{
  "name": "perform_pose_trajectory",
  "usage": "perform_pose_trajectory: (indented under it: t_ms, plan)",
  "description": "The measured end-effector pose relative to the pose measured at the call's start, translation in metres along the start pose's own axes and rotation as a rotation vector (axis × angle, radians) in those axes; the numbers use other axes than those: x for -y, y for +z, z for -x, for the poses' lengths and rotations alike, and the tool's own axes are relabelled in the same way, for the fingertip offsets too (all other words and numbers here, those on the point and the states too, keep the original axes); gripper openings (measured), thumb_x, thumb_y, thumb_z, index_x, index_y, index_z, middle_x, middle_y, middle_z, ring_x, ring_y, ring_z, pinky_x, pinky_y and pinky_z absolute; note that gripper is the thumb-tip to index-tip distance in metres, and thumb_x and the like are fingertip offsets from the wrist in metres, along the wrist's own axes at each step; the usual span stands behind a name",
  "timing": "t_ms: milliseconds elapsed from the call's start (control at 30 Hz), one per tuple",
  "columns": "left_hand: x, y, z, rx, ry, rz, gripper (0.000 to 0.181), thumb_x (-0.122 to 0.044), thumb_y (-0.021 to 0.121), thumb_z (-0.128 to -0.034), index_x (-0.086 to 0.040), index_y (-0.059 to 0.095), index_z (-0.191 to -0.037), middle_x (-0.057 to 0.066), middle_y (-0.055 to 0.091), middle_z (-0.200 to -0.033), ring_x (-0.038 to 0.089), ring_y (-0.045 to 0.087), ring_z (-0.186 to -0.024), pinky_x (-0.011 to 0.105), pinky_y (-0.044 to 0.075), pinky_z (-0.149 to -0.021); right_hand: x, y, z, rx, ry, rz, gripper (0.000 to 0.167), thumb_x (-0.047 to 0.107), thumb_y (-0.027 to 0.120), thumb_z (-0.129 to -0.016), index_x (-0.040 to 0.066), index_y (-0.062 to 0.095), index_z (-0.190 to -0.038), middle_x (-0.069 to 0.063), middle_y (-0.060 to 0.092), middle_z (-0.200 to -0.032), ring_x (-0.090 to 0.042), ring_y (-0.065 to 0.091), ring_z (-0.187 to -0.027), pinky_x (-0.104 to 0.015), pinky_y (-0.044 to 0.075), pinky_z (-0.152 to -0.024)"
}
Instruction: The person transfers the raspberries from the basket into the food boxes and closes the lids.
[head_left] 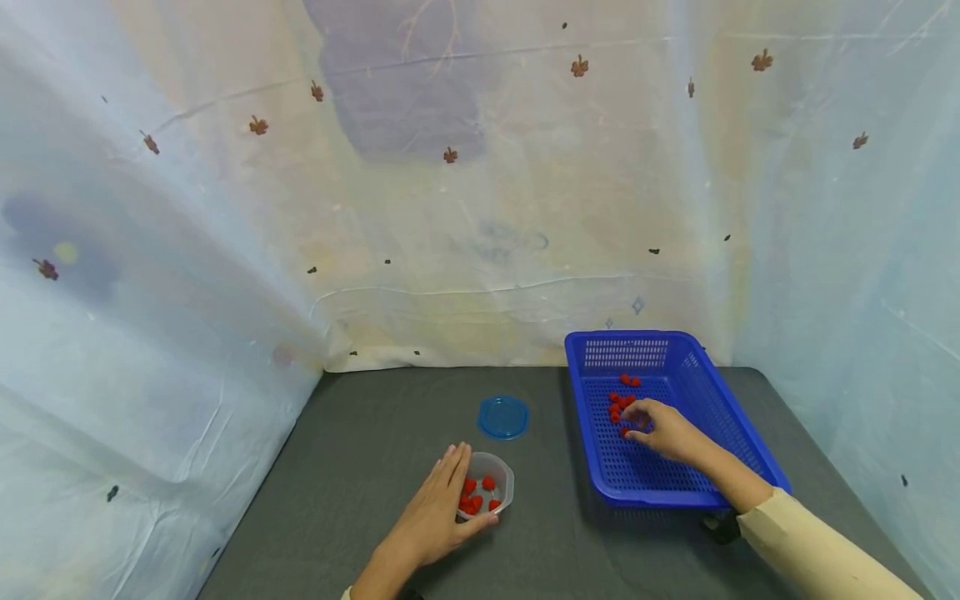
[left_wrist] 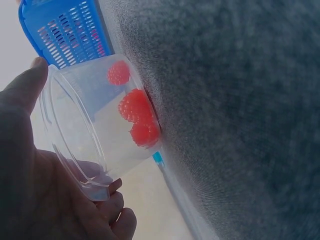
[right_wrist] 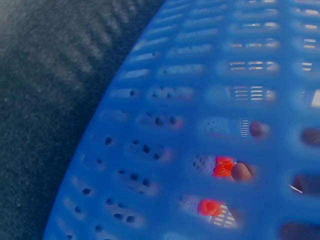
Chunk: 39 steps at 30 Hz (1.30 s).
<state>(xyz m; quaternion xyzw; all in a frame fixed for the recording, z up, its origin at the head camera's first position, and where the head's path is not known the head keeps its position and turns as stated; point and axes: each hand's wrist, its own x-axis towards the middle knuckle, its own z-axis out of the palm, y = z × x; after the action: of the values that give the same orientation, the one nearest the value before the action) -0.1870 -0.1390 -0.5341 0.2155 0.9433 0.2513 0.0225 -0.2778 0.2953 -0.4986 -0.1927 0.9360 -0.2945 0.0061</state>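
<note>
Head view: a person's left hand (head_left: 431,518), fingers straight and thumb spread, rests against a clear plastic tub (head_left: 510,483) of red raspberries (head_left: 476,503) near a blue lid (head_left: 503,417); the right hand (head_left: 665,429), fingers bent, dips into a blue perforated basket (head_left: 738,425) holding more raspberries. Left wrist view: the thumb touches the tub's rim. Right wrist view: a fingertip meets a raspberry behind the basket's slots; whether it is gripped cannot be told.
</note>
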Motion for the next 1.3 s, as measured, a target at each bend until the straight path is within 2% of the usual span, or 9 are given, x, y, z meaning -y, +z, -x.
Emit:
perform_pose_trajectory:
  t_ms: [267, 500, 700, 1067, 1300]
  plan:
    - [0.0021, 0.0019, -0.0002, 0.006, -0.005, -0.005, 0.11, -0.067, 0.07, -0.0966, -0.008, 0.017, -0.173, 0.013, 0.02, -0.179, 0.032, 0.015, -0.166, 0.058, 0.02, -0.132, -0.0022, 0.0047, 0.0005, 0.031, -0.033, -0.004, 0.032, 0.004, 0.081, -0.094, -0.007, 0.068, -0.122, -0.021, 0.071, -0.115, -0.035, 0.069, -0.098, -0.051, 0.061, -0.081]
    - [0.0036, 0.0036, -0.0005, 0.01, -0.016, -0.018, 0.111, -0.07, 0.068, -0.0962, -0.01, 0.017, -0.173, 0.012, 0.019, -0.179, 0.032, 0.015, -0.166, 0.057, 0.021, -0.132, -0.004, 0.0062, -0.0001, 0.056, 0.011, -0.007, 0.032, 0.003, 0.079, -0.096, -0.006, 0.069, -0.126, -0.02, 0.07, -0.117, -0.03, 0.069, -0.097, -0.051, 0.06, -0.082]
    - [0.0039, 0.0039, -0.0017, 0.006, -0.016, -0.02, 0.11, -0.068, 0.07, -0.0962, -0.009, 0.017, -0.173, 0.012, 0.019, -0.179, 0.032, 0.015, -0.166, 0.057, 0.02, -0.132, -0.0069, 0.0061, -0.0023, 0.104, 0.006, -0.009, 0.033, -0.001, 0.077, -0.096, -0.008, 0.068, -0.127, -0.019, 0.07, -0.115, -0.03, 0.071, -0.097, -0.053, 0.061, -0.083]
    - [0.0023, 0.0034, 0.0003, -0.006, 0.001, -0.01, 0.11, -0.069, 0.069, -0.0963, -0.008, 0.019, -0.173, 0.014, 0.022, -0.178, 0.034, 0.017, -0.165, 0.059, 0.022, -0.131, -0.0084, 0.0061, -0.002, 0.117, 0.037, 0.015, 0.016, -0.005, 0.079, -0.092, -0.001, 0.072, -0.105, -0.005, 0.071, -0.094, -0.02, 0.068, -0.087, -0.047, 0.061, -0.08]
    - [0.0022, 0.0031, -0.0001, -0.006, 0.001, -0.007, 0.111, -0.071, 0.067, -0.0961, -0.008, 0.019, -0.173, 0.014, 0.022, -0.178, 0.035, 0.017, -0.165, 0.061, 0.023, -0.131, -0.0076, 0.006, -0.0007, 0.103, 0.012, 0.04, 0.012, -0.008, 0.078, -0.09, 0.001, 0.071, -0.095, -0.001, 0.066, -0.083, -0.014, 0.06, -0.076, -0.037, 0.056, -0.069]
